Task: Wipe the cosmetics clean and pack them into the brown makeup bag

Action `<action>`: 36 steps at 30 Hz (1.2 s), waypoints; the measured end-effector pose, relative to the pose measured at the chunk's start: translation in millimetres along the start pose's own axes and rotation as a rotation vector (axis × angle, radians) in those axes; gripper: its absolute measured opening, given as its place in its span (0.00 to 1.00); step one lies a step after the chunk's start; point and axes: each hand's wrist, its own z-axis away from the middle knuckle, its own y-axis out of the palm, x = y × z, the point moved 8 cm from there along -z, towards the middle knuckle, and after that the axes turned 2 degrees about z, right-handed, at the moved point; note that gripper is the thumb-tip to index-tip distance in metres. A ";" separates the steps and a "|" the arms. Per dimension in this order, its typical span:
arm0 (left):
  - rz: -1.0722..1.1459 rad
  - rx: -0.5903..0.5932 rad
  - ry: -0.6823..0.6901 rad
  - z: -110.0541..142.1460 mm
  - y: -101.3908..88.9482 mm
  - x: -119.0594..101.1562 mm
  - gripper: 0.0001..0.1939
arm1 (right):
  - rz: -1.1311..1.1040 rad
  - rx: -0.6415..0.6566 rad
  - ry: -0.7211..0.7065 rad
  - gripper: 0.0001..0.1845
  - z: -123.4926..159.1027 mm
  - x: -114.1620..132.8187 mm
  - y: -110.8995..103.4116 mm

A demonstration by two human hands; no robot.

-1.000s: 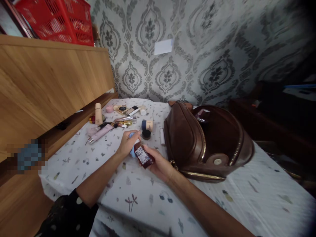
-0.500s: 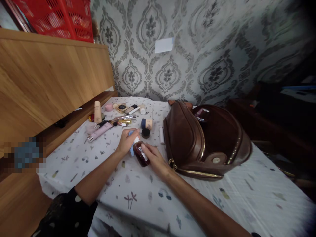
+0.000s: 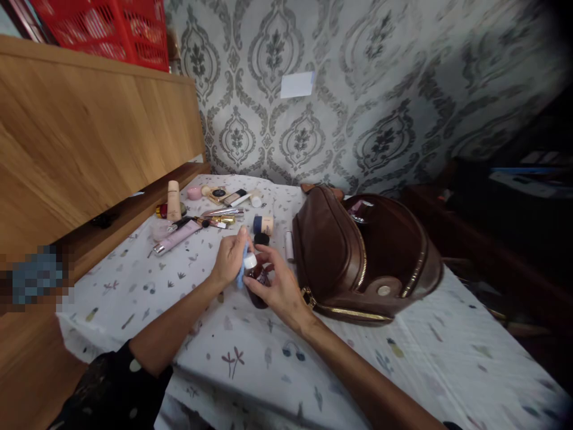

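A dark reddish-brown bottle (image 3: 258, 294) with a white cap (image 3: 250, 261) is held tilted over the cloth, between my two hands. My right hand (image 3: 280, 285) has its fingers curled round the bottle from the right. My left hand (image 3: 230, 258) is closed on a light blue cloth (image 3: 242, 272), which lies against the bottle's left side. Just beyond my fingers are a small black-lidded jar (image 3: 261, 239) and a jar with a navy and beige body (image 3: 264, 225). The bottle's label is mostly hidden by my right hand.
An unzipped brown leather bag (image 3: 329, 257) stands on the right, a shiny purplish item (image 3: 360, 211) in its mouth. A white tube (image 3: 289, 246) lies beside it. Several cosmetics, including a beige tube (image 3: 173, 200) and a lilac tube (image 3: 177, 237), cluster back left. A wooden cabinet (image 3: 102, 119) borders the left.
My right hand has shifted its grip round the bottle, covering its label. The white cap shows more plainly, and my left thumb has risen. The view has moved slightly.
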 end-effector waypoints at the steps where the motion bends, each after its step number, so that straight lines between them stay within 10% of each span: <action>1: 0.021 -0.002 0.000 0.4 0.2 0.0 0.36 | 0.039 0.005 -0.015 0.31 0.9 3.9 -1.7; 17: 0.047 0.478 0.076 33.7 58.1 9.4 0.21 | 0.365 0.143 -0.193 0.08 28.0 59.4 -32.1; 24: -0.249 0.405 0.165 37.9 56.0 4.9 0.17 | 0.357 0.184 -0.174 0.11 41.1 61.5 -44.7; 36: -0.496 0.287 0.728 28.4 85.7 -97.3 0.19 | 0.173 -0.099 -0.155 0.11 37.9 135.2 -171.0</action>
